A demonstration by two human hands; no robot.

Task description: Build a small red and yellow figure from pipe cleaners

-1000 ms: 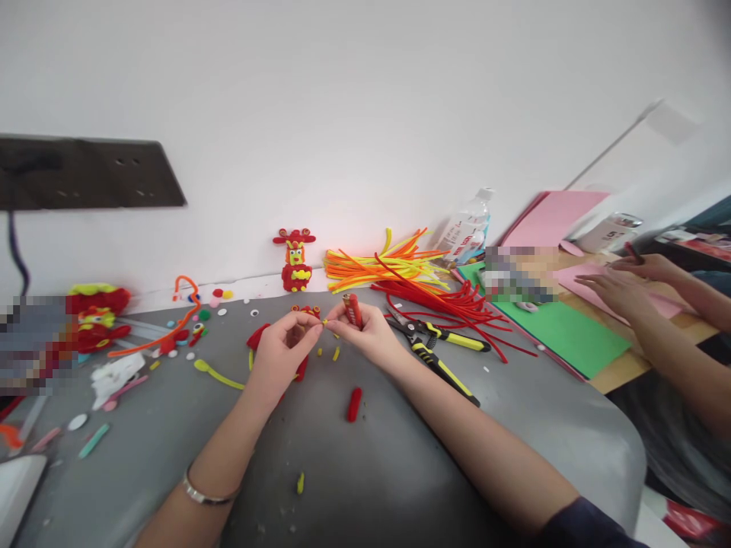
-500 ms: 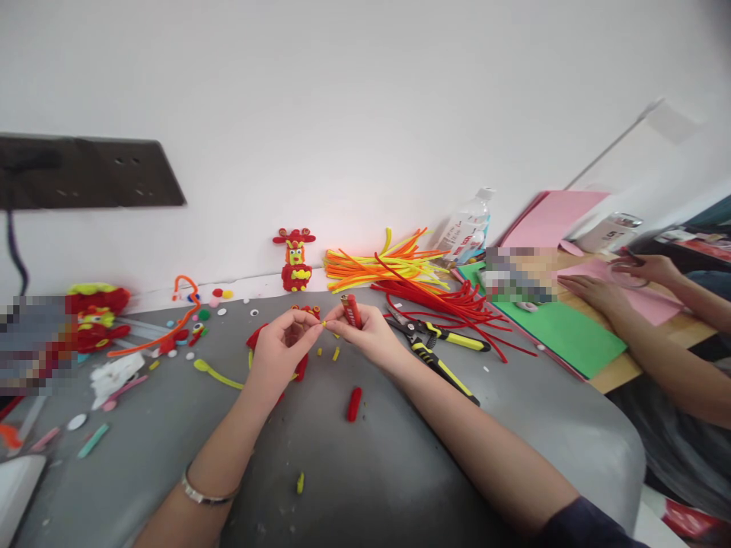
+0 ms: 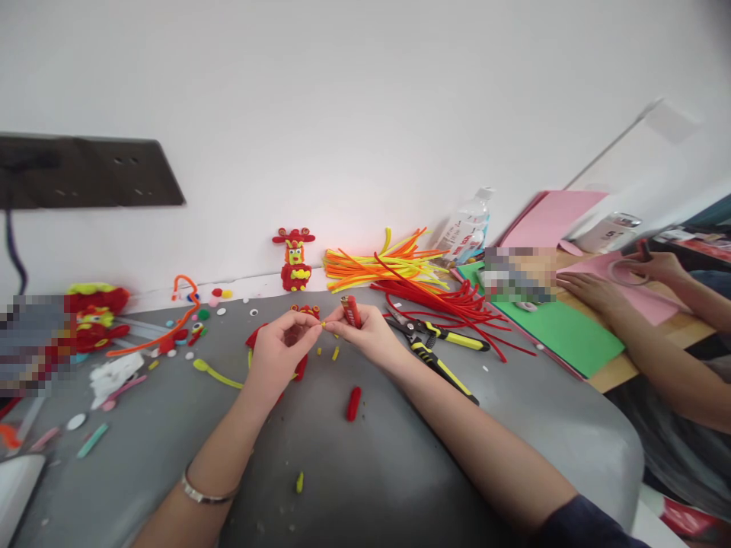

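My left hand [image 3: 281, 352] and my right hand [image 3: 368, 333] meet above the grey table [image 3: 365, 472], fingertips pinched together on a tiny yellow pipe-cleaner bit [image 3: 325, 323]. The right hand also grips a red cylinder [image 3: 351, 310], which stands up from its fingers. Small red pipe-cleaner pieces [image 3: 301, 367] lie under and behind the left hand. A short red roll [image 3: 354, 403] lies just in front of my hands.
Yellow-handled pliers [image 3: 439, 354] lie right of my hands, before heaps of red [image 3: 457, 304] and orange-yellow pipe cleaners [image 3: 382, 268]. A small red figure [image 3: 295, 259] stands by the wall, a bottle [image 3: 467, 226] further right. Another person's hands [image 3: 622, 285] work on pink paper at right.
My hands have hardly moved, still pinched on the yellow bit. The other person's hands at right have shifted and now hold a ring-shaped thing.
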